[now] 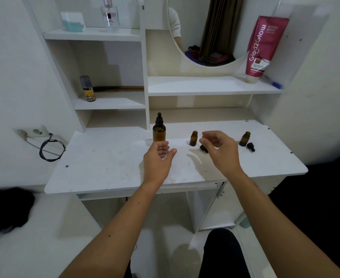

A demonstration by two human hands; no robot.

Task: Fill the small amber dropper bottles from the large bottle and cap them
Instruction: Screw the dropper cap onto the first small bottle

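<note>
Two bare hands hover over a white surface [109, 167] set out for filling: one large bottle, two small ones.

At the left, the tall amber glass bottle with a black dropper cap [159, 128] stands upright and still capped, and the left hand [158, 159] hangs just in front of it with fingers loosely curled around nothing, likely placed to take it. Next comes the first small amber glass bottle [193, 138], upright with its neck open, ready to receive liquid. The right hand [221, 149] hovers beside it, fingers relaxed and slightly spread, empty, partly covering a black dropper cap [204, 148] lying on the surface. Farther right stands the second small amber glass bottle [245, 139], also uncapped, its own black dropper cap [251, 146] lying just beside it. That makes three bottles and two loose caps.
</note>
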